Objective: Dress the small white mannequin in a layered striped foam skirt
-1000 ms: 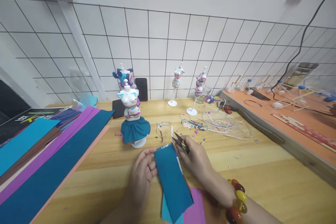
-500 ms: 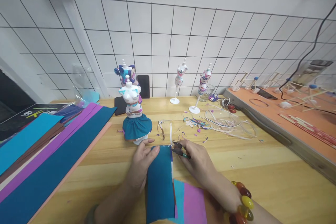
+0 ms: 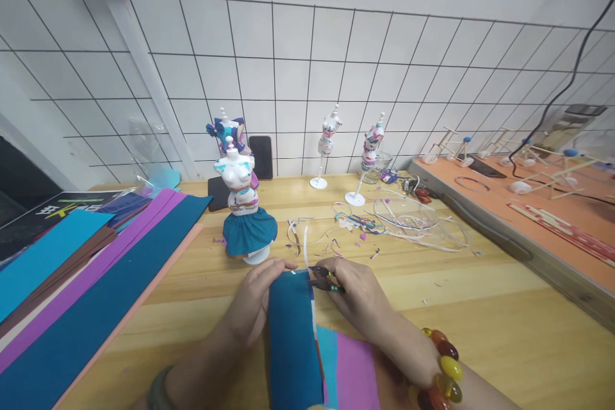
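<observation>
My left hand (image 3: 257,298) grips the upper left edge of a long teal strip of cloth (image 3: 293,346), its thumb near the top edge. At the strip's upper right corner, my right hand (image 3: 358,291) is closed around small dark snips (image 3: 327,278) with a green-marked handle. Their tips meet the corner, where a narrow white strip (image 3: 306,246) stands up from the edge. Whether the blades have closed on it is unclear. Beneath the teal strip lies blue, purple and brown material (image 3: 355,365). A small white mannequin (image 3: 235,173) wearing a teal skirt (image 3: 250,232) stands just beyond my left hand.
Coloured strips (image 3: 110,282) lie at the left. Two small mannequins (image 3: 329,134) on stands are at the back, near tangled thin strips and scraps (image 3: 408,218). A phone (image 3: 261,157) leans on the tiled wall. An orange board (image 3: 528,198) with wooden models is at the right.
My left thumb has shifted to the top edge of the teal strip. The snips have moved slightly left onto its corner, and the white strip leans more to the left.
</observation>
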The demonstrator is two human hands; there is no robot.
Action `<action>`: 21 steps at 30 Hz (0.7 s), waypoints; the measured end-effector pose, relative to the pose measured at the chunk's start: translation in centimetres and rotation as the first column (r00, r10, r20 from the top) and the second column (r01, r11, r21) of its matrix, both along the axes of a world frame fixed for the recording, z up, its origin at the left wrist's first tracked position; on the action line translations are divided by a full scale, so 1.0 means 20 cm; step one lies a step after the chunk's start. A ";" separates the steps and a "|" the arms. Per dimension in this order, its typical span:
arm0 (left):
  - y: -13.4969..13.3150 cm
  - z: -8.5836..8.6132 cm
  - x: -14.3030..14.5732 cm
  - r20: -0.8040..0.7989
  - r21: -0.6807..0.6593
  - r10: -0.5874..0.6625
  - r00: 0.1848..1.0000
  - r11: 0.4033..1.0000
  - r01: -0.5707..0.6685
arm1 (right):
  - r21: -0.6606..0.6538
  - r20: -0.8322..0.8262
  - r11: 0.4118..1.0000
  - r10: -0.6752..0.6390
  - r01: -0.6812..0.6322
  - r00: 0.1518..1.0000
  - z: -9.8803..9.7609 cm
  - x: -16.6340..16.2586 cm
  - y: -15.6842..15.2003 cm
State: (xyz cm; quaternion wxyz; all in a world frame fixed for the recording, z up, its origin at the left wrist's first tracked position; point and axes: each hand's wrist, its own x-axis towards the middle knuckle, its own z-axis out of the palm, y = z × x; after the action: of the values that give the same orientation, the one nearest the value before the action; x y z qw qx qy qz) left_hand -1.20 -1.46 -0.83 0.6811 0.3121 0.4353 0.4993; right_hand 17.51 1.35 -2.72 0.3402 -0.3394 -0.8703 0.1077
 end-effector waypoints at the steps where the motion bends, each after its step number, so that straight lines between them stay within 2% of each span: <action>1: 0.00 0.01 0.00 -0.004 0.011 -0.003 1.000 1.000 0.003 | 0.002 0.006 1.000 0.007 -0.007 1.000 0.00 0.00 0.00; 6: 0.00 0.01 0.02 -0.114 -0.013 -0.072 0.991 0.997 0.071 | 0.022 0.033 0.997 0.067 -0.067 0.997 0.00 -0.01 -0.01; 11: 0.01 -0.01 0.02 -0.180 -0.029 -0.055 0.982 0.998 0.050 | 0.002 0.024 0.997 0.075 -0.075 0.997 -0.01 -0.02 -0.01; 13: 0.01 -0.01 0.02 -0.193 -0.036 -0.036 0.981 0.999 0.030 | -0.087 -0.011 0.996 0.020 -0.021 1.000 -0.01 -0.03 -0.01; 15: 0.00 -0.01 0.03 -0.192 -0.048 -0.027 0.981 0.999 0.018 | -0.241 -0.086 0.970 -0.059 0.036 0.995 -0.01 -0.04 0.00; 18: -0.01 0.00 0.03 -0.168 -0.069 -0.036 0.985 0.997 0.024 | -0.464 -0.236 0.885 -0.154 0.028 0.960 -0.01 -0.03 0.05; 21: -0.01 -0.01 0.03 -0.129 -0.053 -0.018 0.991 0.999 0.011 | -0.583 -0.338 0.812 -0.219 -0.021 0.915 0.00 0.00 0.09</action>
State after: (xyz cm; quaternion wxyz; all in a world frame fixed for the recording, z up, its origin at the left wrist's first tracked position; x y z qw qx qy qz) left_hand -0.60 -1.59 -0.98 0.6629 0.3292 0.4893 0.4614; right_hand 17.48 3.11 -2.65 0.3929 -0.4434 -0.6920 0.4125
